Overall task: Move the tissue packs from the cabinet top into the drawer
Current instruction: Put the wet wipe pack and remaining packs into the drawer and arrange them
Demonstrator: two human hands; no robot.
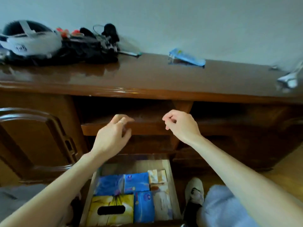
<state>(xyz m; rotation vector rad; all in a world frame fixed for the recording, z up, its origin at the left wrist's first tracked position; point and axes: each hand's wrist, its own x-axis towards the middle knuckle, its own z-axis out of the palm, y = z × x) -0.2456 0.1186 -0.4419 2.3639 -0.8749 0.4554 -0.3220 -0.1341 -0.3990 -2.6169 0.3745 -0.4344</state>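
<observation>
One blue tissue pack [186,58] lies on the glossy brown cabinet top [147,76], toward the back right. Below, the drawer [173,185] stands pulled out and holds several tissue packs [136,182], blue, yellow and pale ones. My left hand [113,133] hovers in front of the open shelf above the drawer, fingers loosely spread, a ring on one finger, holding nothing. My right hand [180,125] hangs at the same height to the right, fingers loosely curled and empty.
A white headset [31,41] and a heap of black bags and cables [85,46] crowd the cabinet top's left end. A crumpled white item [289,78] lies at its right edge. A cabinet door [32,141] is on the left. My shoe [194,192] is beside the drawer.
</observation>
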